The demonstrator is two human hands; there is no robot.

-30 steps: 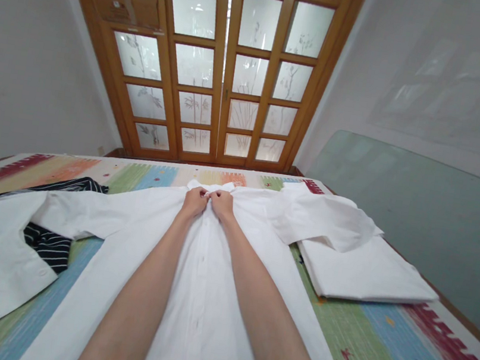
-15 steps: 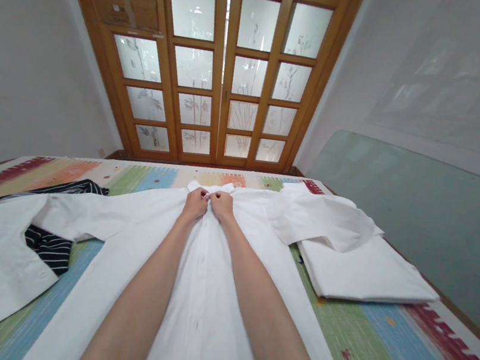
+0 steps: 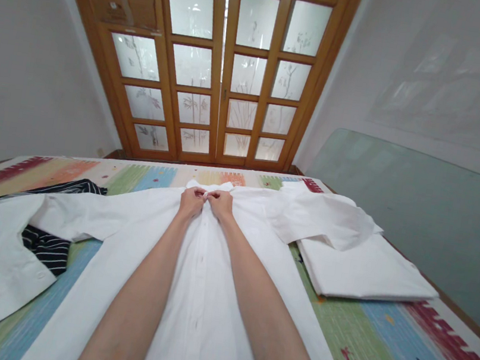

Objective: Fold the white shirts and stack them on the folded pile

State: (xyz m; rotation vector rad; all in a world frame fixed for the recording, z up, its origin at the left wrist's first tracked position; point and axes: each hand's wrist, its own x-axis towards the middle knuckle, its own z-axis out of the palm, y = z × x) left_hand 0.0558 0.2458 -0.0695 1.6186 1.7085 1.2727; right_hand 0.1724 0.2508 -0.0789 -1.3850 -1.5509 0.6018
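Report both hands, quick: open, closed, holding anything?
Left hand: closed, pinching the front of the white shirt near its collar.
Right hand: closed, pinching the shirt front right beside the left.

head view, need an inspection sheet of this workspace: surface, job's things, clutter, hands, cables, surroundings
Surface: multicoloured patterned cloth, mostly covered by garments.
Job's things: white shirt spread front up, collar at the far end.
Clutter: dark striped fabric under one sleeve; folded white cloth under the other.
Grippers: left hand and right hand pinch the shirt front just below the collar.
Cables: nothing seen.
Surroundings: wooden doors with glass panes ahead; pale green panel along the right wall.
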